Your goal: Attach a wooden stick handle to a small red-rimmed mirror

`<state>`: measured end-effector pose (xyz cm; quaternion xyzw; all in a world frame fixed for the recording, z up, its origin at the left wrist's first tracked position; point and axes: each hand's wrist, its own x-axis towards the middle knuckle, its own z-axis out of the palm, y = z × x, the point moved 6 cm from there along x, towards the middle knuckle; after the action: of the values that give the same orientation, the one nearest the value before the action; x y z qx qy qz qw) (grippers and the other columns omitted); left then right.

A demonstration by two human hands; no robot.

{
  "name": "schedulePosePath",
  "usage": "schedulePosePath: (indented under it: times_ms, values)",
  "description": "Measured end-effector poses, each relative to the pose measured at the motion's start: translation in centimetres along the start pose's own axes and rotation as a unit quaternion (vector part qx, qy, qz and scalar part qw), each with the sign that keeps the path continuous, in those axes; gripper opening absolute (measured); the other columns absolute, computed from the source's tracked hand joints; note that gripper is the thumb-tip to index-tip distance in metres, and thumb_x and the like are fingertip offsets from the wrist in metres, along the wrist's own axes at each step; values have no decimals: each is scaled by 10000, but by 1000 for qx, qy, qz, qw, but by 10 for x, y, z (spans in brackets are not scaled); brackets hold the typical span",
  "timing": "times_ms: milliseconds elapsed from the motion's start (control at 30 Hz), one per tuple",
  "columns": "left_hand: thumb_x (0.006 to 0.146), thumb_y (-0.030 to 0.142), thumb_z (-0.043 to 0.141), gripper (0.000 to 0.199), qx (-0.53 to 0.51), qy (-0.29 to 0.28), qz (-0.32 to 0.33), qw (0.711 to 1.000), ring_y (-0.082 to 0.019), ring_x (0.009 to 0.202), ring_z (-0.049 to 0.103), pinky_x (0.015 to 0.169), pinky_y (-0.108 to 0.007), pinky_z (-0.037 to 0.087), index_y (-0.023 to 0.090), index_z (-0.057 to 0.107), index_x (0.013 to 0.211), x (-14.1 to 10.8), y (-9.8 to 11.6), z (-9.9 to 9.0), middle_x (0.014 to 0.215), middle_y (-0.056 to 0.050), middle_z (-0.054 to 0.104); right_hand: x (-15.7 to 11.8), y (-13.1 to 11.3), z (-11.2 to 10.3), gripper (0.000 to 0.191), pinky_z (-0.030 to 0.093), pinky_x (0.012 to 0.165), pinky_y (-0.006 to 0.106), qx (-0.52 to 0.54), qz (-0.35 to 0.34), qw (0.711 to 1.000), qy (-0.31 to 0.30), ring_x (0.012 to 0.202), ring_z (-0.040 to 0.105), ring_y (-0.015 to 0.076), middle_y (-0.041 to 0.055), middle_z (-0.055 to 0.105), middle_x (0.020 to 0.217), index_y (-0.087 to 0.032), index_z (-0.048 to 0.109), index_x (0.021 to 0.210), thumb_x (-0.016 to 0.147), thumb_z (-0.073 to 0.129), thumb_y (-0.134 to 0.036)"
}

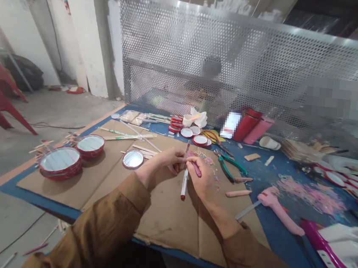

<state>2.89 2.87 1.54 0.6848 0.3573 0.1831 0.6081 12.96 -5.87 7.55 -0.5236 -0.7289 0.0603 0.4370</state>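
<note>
Grip narrow in head view: a pink object is held in the right hand, a thin stick is pinched by the left hand, near mid-frame, probably for steadiness. A white marker is seen just below, support unclear. Cardboard is laid on the desk, likely as protection; pliers are placed right of centre, presumably for easy reach.

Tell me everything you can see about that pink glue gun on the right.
The glue gun is matte pink, apparently plastic, lying on its side on the blue table. A pale stick juts from its body over the cardboard. Its long handle slants toward the purple power strip, a dark cord leaving its end. No hand touches it.
</note>
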Motion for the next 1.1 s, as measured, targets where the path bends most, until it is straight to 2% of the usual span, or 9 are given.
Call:
schedulePosePath:
  times_ms: [200,333,600,800,1100]
  values:
    - [749,580,657,452,-7,-3,3,1000,-118,473,568,496,-245,474,150,563,851,5,-7,-2,563,23,553,0,1,2,143,487,701,311,12,-9,1000,-1,771,655,203,46,711,841,-224,634,885,892,503,-280]
    - [762,569,646,437,-11,-9,6,1000,-123,480,571,502,-253,487,150,558,854,6,-9,-1,561,21,551,0,2,2,139,485,680,312,11,-2,1000,-1,744,649,203,43,708,821,-226,634,877,884,510,-287]
    - [805,507,626,371,-7,-6,5,1000,-118,483,568,500,-247,481,145,562,857,4,-5,-1,583,16,555,-1,6,5,146,482,678,315,14,-3,1000,-5,736,644,204,46,703,815,-219,636,880,884,511,-294]
    - [847,432,596,296,-6,-4,4,1000,-115,474,565,492,-238,474,147,532,802,0,0,0,558,17,546,-1,6,1,140,474,693,294,3,-1,1000,18,740,631,186,35,692,803,-214,634,862,894,512,-273]
    - [846,414,595,276,2,0,3,1000,-119,486,563,506,-250,483,143,549,818,-1,1,0,566,8,551,-2,5,1,128,473,725,301,-7,-4,1000,14,804,641,198,41,708,861,-219,640,886,898,521,-264]
